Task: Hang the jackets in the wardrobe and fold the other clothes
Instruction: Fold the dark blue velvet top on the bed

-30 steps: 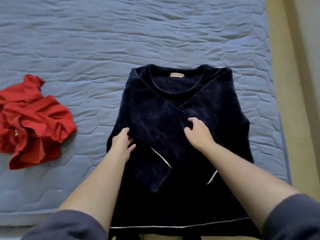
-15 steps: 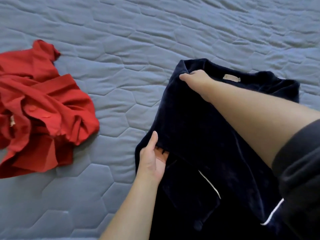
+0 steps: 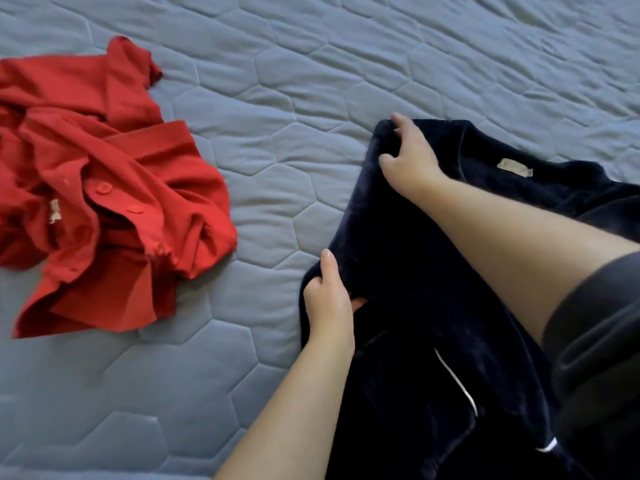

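1. The navy top (image 3: 398, 258) lies on the quilted mattress (image 3: 311, 81), right of centre, with the collar far and the hem near. Its long axis runs near to far.
2. My right hand (image 3: 407, 157) reaches across to the far left shoulder corner, fingers curled over the edge and pinching it.
3. My left hand (image 3: 329, 303) grips the same left edge nearer me, thumb on top, fingers tucked under.
4. Judgement: both grips are on the left edge, so the fold should carry rightward across that axis.
5. The red shirt (image 3: 104, 188) lies crumpled, well apart to the left.

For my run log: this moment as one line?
phase: folding | left hand: grips navy top, side edge | right hand: grips its shoulder | red shirt: crumpled on mattress
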Demonstrator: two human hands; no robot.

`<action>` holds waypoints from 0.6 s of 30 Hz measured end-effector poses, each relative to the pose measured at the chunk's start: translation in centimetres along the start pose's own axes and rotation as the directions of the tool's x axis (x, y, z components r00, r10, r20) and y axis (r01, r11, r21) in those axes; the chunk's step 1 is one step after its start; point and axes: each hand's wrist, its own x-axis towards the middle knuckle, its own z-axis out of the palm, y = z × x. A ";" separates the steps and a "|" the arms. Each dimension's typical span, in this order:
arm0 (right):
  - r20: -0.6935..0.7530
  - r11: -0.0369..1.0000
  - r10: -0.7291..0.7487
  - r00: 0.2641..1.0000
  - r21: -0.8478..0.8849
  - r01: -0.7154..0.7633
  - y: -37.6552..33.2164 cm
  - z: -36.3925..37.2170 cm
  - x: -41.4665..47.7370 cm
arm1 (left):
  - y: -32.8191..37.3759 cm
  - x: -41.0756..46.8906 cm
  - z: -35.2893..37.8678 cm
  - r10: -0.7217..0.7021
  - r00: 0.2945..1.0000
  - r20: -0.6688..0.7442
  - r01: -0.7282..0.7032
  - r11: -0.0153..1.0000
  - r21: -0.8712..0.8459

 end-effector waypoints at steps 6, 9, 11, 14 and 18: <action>-0.091 0.874 -0.352 0.931 -0.387 0.293 1.6 1.1 -6.3 | 0.5 -3.4 -4.2 0.784 0.501 0.367 -0.758 0.193 0.622; 0.004 0.865 -0.266 0.964 -0.439 0.241 3.5 1.8 -6.4 | 1.0 -1.4 -4.5 0.638 0.235 0.733 -0.722 -0.391 0.571; 0.053 0.858 -0.216 0.975 -0.466 0.216 4.2 2.6 -5.9 | 0.4 1.0 -5.2 0.475 0.346 0.809 -0.568 -0.581 0.584; 0.059 0.870 -0.206 0.977 -0.446 0.211 5.1 2.8 -6.4 | -0.4 3.1 -7.2 0.383 0.532 0.755 -0.406 -0.668 0.624; 0.068 0.864 -0.154 0.986 -0.476 0.168 8.9 0.6 -11.2 | -1.0 1.3 -8.6 0.425 0.603 0.675 -0.328 -0.639 0.695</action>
